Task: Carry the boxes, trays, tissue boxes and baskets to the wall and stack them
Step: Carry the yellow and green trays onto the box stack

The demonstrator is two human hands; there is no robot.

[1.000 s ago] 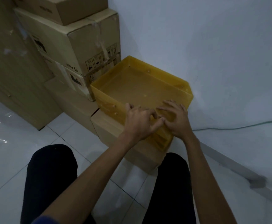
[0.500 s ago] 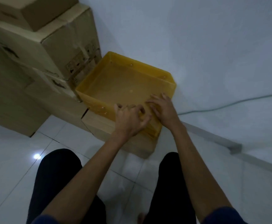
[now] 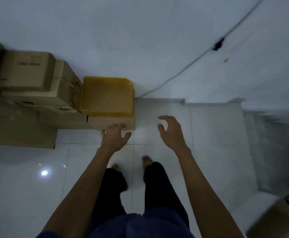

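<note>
Yellow tray [image 3: 106,97] on a low cardboard box [image 3: 112,121] against the far wall [image 3: 140,40], stacked boxes [image 3: 37,79] left (blurred), left hand [image 3: 115,137] and right hand [image 3: 171,129] empty, fingers spread, near the tray

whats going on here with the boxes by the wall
A person stands facing the wall; the left hand and right hand are open and hold nothing. The yellow tray sits on a low cardboard box against the wall, beside a stack of cardboard boxes. Neither hand touches the tray.
</note>
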